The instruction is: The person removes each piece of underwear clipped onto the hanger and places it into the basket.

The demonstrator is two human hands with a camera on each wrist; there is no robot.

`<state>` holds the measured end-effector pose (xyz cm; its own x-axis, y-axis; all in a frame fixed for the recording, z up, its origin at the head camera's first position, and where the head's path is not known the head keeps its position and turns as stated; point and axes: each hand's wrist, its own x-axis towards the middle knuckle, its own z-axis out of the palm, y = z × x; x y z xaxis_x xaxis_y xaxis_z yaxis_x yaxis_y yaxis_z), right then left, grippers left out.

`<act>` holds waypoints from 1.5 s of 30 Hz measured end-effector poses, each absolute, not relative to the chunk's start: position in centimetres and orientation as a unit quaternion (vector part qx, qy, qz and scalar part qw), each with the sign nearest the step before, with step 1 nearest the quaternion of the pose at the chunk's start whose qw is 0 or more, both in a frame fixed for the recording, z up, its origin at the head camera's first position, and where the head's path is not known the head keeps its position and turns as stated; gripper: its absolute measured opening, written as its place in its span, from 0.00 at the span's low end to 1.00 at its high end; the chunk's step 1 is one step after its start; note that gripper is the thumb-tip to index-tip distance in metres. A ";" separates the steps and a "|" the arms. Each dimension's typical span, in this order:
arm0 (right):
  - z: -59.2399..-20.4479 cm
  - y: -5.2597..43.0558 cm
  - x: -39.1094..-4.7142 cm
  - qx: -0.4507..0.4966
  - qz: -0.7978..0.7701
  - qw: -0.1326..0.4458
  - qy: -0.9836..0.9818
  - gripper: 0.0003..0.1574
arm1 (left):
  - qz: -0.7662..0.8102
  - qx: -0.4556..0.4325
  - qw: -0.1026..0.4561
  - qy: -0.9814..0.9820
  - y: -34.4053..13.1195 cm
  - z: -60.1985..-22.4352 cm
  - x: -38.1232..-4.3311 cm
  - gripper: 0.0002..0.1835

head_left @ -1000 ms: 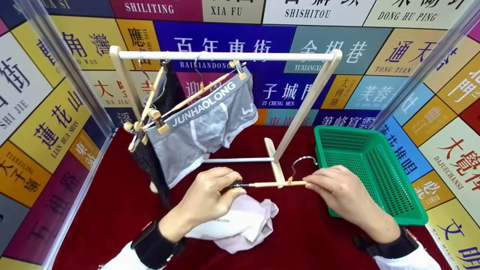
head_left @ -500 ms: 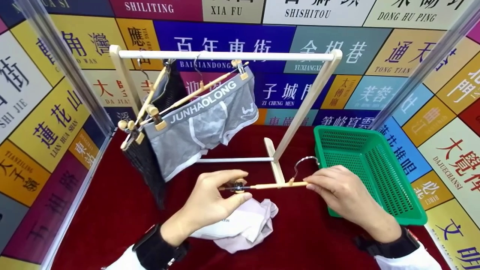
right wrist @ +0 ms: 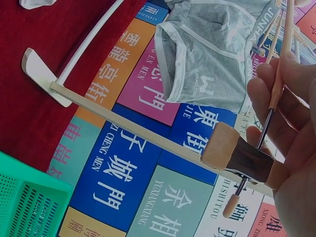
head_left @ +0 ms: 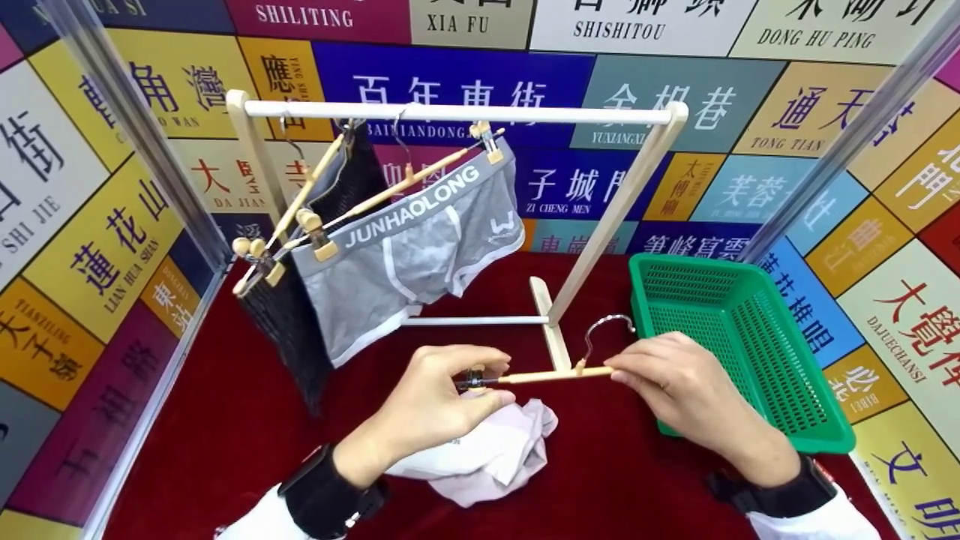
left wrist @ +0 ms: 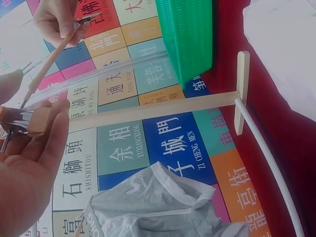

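A wooden clip hanger with a metal hook is held level between both hands, above the red cloth. My right hand pinches its right end; the right wrist view shows a wooden-tipped clip on the bar beside the palm. My left hand has thumb and fingers around the clip at the other end. In the left wrist view this clip's wooden pad lies against the curled fingers. Below the left hand lies a crumpled pale pink and white garment, partly hidden by it.
A small rack with a white rail stands behind the hands. Grey boxer briefs and a black garment hang on clip hangers at its left. A green perforated basket stands at the right.
The left thumb and fingers have parted from their tight pinch and moved slightly right along the hanger, around the clip. The hanging garments have swung a little. The right hand keeps its hold.
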<state>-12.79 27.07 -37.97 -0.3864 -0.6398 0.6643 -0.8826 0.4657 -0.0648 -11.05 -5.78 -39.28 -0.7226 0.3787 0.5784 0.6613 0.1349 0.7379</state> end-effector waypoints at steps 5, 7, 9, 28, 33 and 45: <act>-38.1 27.1 -12.8 0.472 0.213 0.290 -0.805 0.19 | -0.556 -0.360 0.122 -0.739 -5.5 -39.3 -11.1 0.13; -38.1 27.1 -12.8 0.472 0.215 0.290 -0.804 0.19 | -0.552 -0.367 0.126 -0.738 -5.4 -39.4 -11.2 0.10; -38.1 27.1 -12.9 0.473 0.218 0.291 -0.802 0.18 | -0.546 -0.375 0.137 -0.736 -5.3 -39.4 -11.2 0.07; -38.1 26.8 -12.9 0.442 0.282 0.318 -0.790 0.25 | -0.535 -0.392 0.246 -0.707 -5.5 -39.0 -11.1 0.11; -38.3 26.9 -12.7 0.428 0.279 0.321 -0.798 0.28 | -0.519 -0.388 0.268 -0.714 -5.3 -38.5 -10.8 0.12; -38.9 26.6 -12.7 0.406 0.287 0.352 -0.793 0.29 | -0.480 -0.365 0.314 -0.733 -5.1 -37.9 -10.5 0.13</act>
<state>-12.75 26.65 -38.87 -0.4227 -0.4427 0.7908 -0.8463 0.5051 -0.1696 -10.47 -5.10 -37.88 -0.5357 0.2348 0.8111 0.8373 0.2726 0.4740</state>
